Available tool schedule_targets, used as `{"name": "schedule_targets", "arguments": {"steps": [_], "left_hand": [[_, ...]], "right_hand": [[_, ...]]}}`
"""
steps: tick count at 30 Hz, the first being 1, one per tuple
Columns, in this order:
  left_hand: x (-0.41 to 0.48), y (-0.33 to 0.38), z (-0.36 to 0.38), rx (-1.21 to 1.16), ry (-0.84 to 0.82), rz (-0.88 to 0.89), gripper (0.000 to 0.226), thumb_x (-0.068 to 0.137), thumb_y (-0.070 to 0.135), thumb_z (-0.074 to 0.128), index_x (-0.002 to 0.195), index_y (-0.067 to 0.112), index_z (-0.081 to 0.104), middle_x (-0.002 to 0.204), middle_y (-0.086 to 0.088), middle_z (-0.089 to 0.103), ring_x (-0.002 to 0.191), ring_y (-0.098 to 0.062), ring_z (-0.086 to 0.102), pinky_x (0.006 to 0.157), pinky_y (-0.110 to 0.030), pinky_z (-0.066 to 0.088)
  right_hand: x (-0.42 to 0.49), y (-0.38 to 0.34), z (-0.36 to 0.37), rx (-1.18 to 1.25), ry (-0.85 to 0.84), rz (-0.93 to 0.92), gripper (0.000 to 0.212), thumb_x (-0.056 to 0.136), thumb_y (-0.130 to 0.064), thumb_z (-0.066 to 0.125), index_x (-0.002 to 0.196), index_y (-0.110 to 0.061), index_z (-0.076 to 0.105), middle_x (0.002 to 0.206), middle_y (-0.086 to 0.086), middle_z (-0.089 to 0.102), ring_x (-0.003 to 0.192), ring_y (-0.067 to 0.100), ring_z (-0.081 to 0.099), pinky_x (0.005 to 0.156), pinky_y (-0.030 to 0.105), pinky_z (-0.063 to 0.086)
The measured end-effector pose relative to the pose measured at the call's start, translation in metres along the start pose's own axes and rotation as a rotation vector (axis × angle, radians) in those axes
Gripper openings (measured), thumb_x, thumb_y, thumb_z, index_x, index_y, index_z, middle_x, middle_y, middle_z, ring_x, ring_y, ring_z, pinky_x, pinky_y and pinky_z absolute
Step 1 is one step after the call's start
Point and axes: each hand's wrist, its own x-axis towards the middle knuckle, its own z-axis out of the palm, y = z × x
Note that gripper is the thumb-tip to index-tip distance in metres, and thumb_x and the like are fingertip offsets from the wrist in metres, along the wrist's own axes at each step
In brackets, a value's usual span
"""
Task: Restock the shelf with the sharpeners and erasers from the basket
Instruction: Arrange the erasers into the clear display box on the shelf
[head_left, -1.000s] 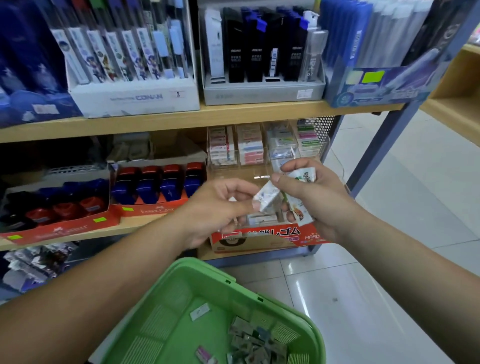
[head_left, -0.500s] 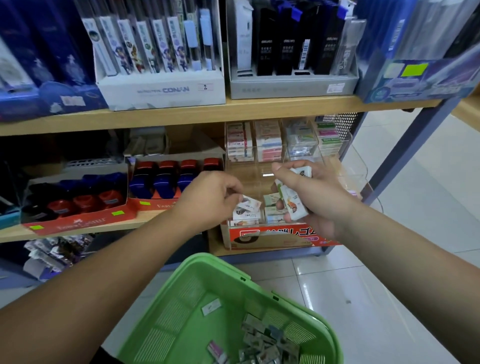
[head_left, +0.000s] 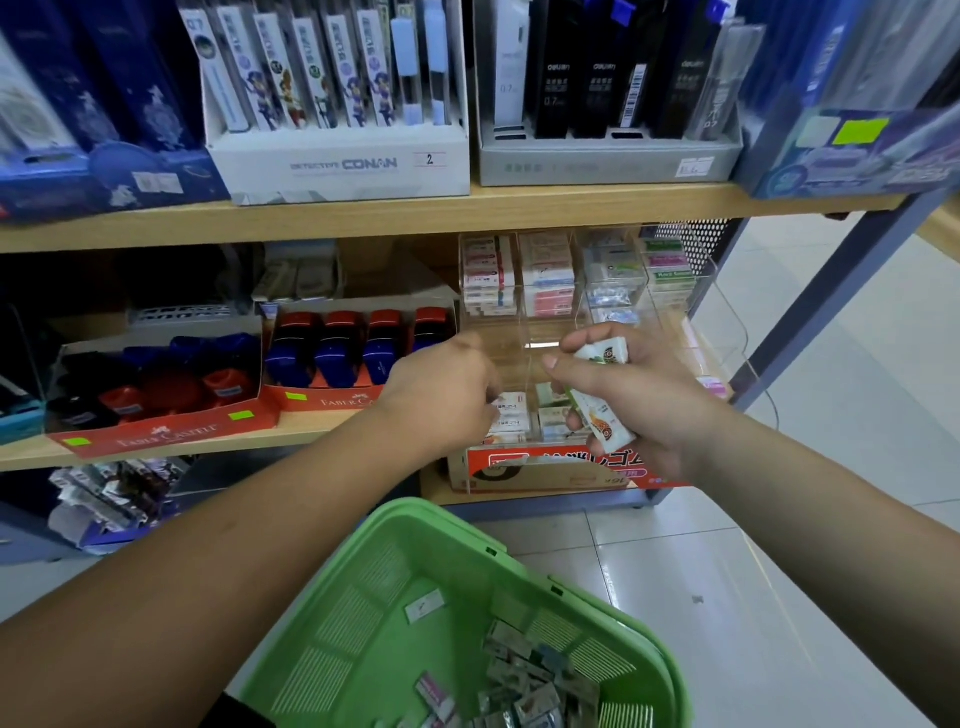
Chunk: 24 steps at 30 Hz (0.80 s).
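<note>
A person is facing a wooden stationery shelf (head_left: 322, 431) and looking down at both bare hands. At the far left, a red cardboard tray (head_left: 156, 434) is sitting on the middle board, holding red, blue and black sharpeners (head_left: 171, 384). Just beside it on the right, a second red tray (head_left: 332, 400) is carrying a row of blue-and-red sharpeners (head_left: 337, 353). The left hand (head_left: 441, 395) is reaching in knuckles up, its fingers curling down onto a stack of small boxed erasers (head_left: 511, 415) inside a red-fronted box (head_left: 561, 467) on the lower board. The hand is hiding its own fingertips, so it cannot be told whether it is gripping an eraser or only touching the stack. Below, between the two forearms, a green plastic basket (head_left: 431, 512) is tilting towards the viewer, with loose erasers (head_left: 524, 680) lying heaped in its lower right corner. Behind the hands, a clear organiser (head_left: 524, 332) is standing on the shelf, its back compartments holding stacked erasers. The right hand (head_left: 639, 405) is clutching a few white wrapped erasers (head_left: 600, 415), fingers and thumb curling round them, just above the right side of the red-fronted box. At the far right, a pale tiled floor (head_left: 779, 519) is showing beyond the shelf's end.
</note>
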Motion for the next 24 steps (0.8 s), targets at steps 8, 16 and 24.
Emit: {"name": "schedule_targets", "arguments": {"steps": [8,16,24], "left_hand": [[0.007,0.002,0.010,-0.028,0.154,-0.085,0.008,0.087,0.023,0.074,0.091,0.030,0.072,0.107,0.009,0.060,0.091,-0.015,0.060,0.061,-0.030,0.045],[0.009,-0.011,0.006,-0.282,0.017,0.049,0.021,0.098,0.020,0.064,0.111,0.029,0.077,0.103,0.013,0.057,0.102,-0.015,0.060,0.086,-0.038,0.056],[-0.009,-0.004,-0.029,-1.723,-0.135,-0.147,0.037,0.101,0.001,0.040,0.129,0.008,0.063,0.103,-0.010,0.070,0.088,-0.017,0.066,0.074,-0.030,0.055]], "right_hand": [[-0.001,-0.001,-0.002,-0.038,0.020,-0.008,0.033,0.085,-0.021,0.087,0.111,-0.019,0.067,0.096,0.013,0.074,0.064,0.027,0.064,0.049,0.034,0.052],[-0.003,-0.003,-0.001,-0.044,0.003,0.013,0.035,0.084,-0.021,0.088,0.112,-0.020,0.068,0.092,0.011,0.075,0.063,0.026,0.064,0.049,0.032,0.049],[-0.009,-0.005,0.013,-0.023,-0.109,0.072,0.032,0.083,-0.013,0.086,0.106,-0.023,0.066,0.088,0.010,0.077,0.059,0.024,0.063,0.043,0.025,0.040]]}}
